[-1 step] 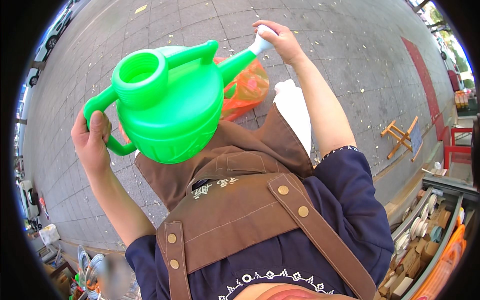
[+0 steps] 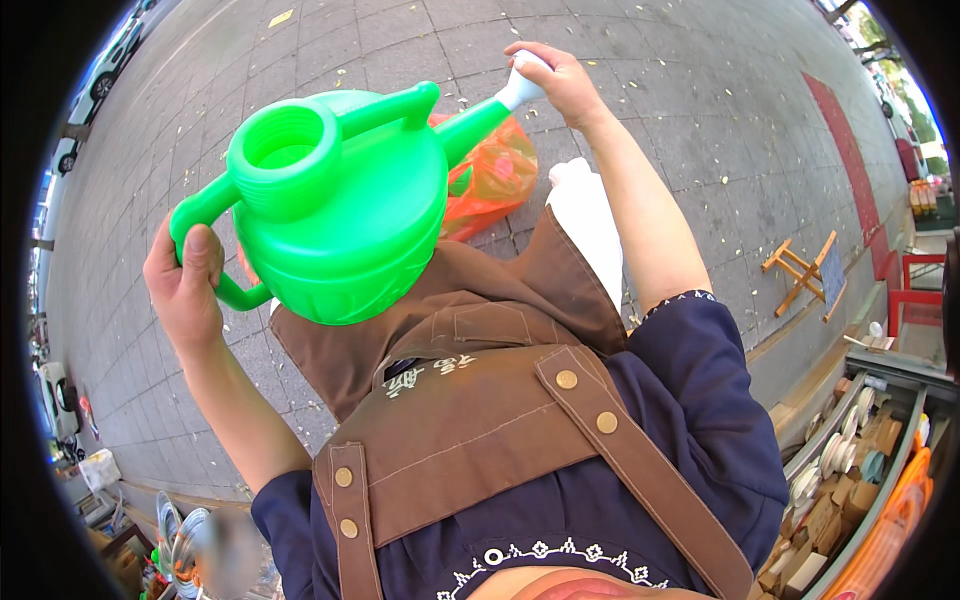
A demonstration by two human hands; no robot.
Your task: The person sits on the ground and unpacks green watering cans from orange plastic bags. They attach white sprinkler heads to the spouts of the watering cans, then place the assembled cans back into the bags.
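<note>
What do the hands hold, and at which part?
Both hold the green watering can: the left hand grips its handle, the right hand holds the white tip of the spout.

The orange bag (image 2: 497,175) is largely hidden behind the green watering can (image 2: 335,215); the spout tip is covered by the right hand (image 2: 560,82)

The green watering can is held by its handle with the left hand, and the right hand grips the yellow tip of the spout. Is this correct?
Not quite. The tip of the spout is white, not yellow, as the head view shows. The rest holds: the left hand holds the green watering can by its handle, and the right hand grips the end of the spout.
</note>
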